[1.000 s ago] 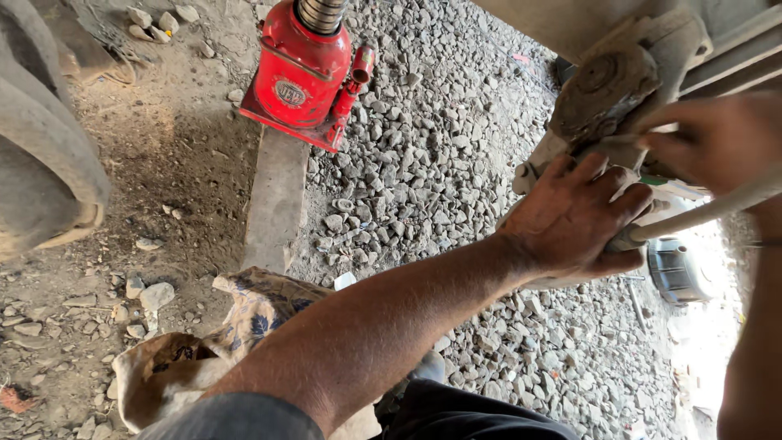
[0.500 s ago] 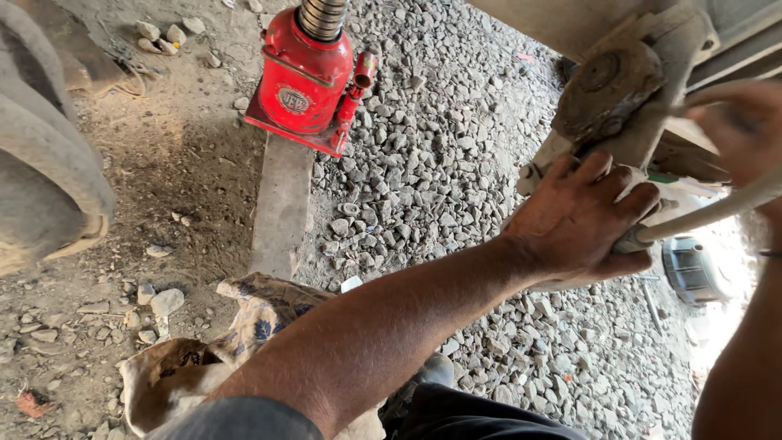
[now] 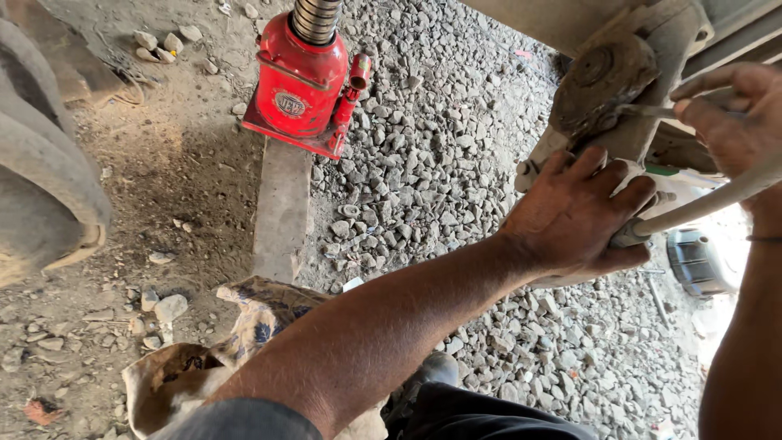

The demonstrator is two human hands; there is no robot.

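Head view: the left hand [image 3: 582, 216] is pressed flat, fingers spread, on a grimy bracket [image 3: 607, 98] under a vehicle frame, its thumb side closed over the near end of a pale bar [image 3: 717, 200]; the grip there is best read as loosely wrapped on the bar. The right hand [image 3: 733, 114] is held at the frame's right edge with fingers curled about a thin metal tool [image 3: 648, 110] whose tip is laid against the bracket's round, dirt-caked face; how tightly it is held cannot be told. A red jack [image 3: 303, 81] is stood on a wooden plank [image 3: 281, 208] laid half on dirt, half on loose gravel [image 3: 432, 171], well apart from both hands. A tyre [image 3: 45, 187] is seen at far left, a cloth sack [image 3: 204, 358] near the knee.

Judged from this, the jack could be tipped if the plank shifted on gravel, with both hands under the load. The tool could also be slipped off the caked face, and knuckles struck.
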